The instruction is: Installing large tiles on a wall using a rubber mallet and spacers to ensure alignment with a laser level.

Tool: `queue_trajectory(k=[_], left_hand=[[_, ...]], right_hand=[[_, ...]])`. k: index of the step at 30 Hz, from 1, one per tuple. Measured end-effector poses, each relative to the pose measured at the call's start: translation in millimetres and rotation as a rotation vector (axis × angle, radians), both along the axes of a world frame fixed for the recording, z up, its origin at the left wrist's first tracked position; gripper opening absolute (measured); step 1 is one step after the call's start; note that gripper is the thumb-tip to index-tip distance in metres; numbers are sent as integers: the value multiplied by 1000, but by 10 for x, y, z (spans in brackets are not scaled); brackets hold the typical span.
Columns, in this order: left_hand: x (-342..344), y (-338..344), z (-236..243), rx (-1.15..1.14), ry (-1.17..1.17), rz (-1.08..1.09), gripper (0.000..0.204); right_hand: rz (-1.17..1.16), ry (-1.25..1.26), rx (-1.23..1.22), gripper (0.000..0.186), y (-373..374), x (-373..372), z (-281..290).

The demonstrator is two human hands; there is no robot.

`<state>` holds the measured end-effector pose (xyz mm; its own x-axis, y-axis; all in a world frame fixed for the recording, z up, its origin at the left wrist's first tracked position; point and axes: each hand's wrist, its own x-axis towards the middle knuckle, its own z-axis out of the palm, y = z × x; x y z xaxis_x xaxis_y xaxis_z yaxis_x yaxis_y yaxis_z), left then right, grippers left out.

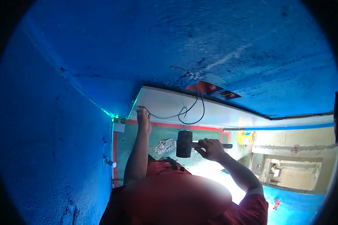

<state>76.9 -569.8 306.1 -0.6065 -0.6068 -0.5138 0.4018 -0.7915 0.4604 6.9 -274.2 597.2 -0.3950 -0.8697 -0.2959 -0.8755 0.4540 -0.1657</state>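
A black rubber mallet point(184, 144) is in my right hand point(213, 149), whose fingers wrap round its handle. The mallet head points left and is apart from the large white wall tile point(169, 103). My left hand point(143, 119) rests against that tile near its left edge, fingers stretched upward. A thin black cable point(191, 123) comes out of the red wall box point(204, 87), loops over the tile and ends by my left fingertips. Whether those fingers touch the cable is hard to make out.
A green laser line point(133, 105) follows the tile's left edge and the corner of the blue walls point(52, 131). A pipe stub point(112, 163) sticks out at left. Crumpled pale material point(165, 146) lies on the greenish floor, with a yellow bucket point(247, 137) to the right.
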Motion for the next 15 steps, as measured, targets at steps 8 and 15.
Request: queue_trajectory(k=[8,15], left_hand=[[338,-251,-236,-111,-181,-90,57],[360,-441,224,-243,-251,-121,53]], right_hand=[[86,-71,25,32,-635,177,-306],[417,-70,-236,31,-995,338,-376]])
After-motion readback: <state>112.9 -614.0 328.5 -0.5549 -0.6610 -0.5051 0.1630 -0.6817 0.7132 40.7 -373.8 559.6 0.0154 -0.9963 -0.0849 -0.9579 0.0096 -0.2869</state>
